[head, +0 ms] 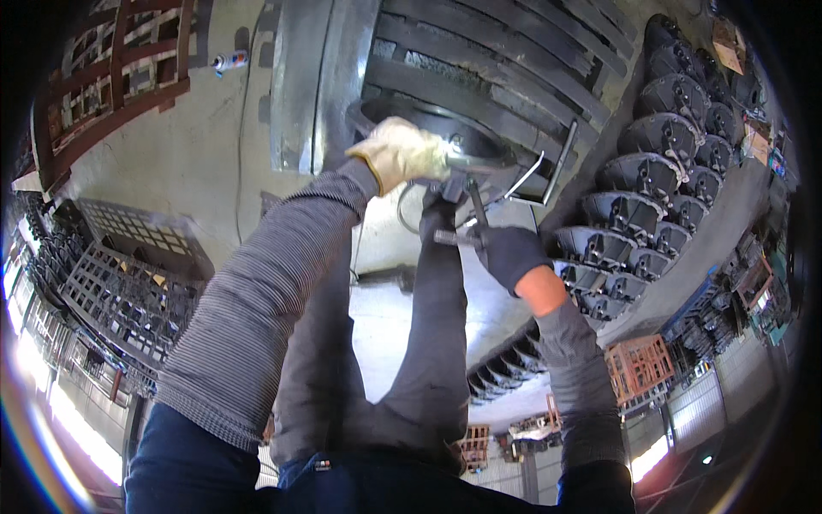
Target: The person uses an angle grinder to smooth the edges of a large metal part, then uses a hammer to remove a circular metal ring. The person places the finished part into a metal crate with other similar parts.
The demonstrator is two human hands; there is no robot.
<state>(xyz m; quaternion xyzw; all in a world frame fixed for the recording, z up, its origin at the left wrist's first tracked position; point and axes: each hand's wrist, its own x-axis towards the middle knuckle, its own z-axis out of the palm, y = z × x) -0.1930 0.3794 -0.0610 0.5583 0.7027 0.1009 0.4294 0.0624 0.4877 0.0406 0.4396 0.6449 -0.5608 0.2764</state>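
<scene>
A round, dark cast-metal housing [427, 115] lies in front of me beside a slatted pallet. My left hand [404, 154], in a pale work glove, is closed over its near rim. In a dark glove, my right hand [514, 256] grips a dark metal hand tool [479, 204] just below the housing. A short ribbed cylinder [454, 238] juts left from the right fist; whether it belongs to the same tool I cannot tell. To the right of the housing stands a bent metal rod frame [551, 186]. The housing's underside is mostly hidden.
The dark slatted pallet [462, 54] lies beyond the housing. Long rows of similar housings [632, 173] are stacked at right. A spray can [230, 61] lies near a cable [241, 148] and a red-brown slatted crate [119, 70]. Metal mesh bins [128, 289] stand at left.
</scene>
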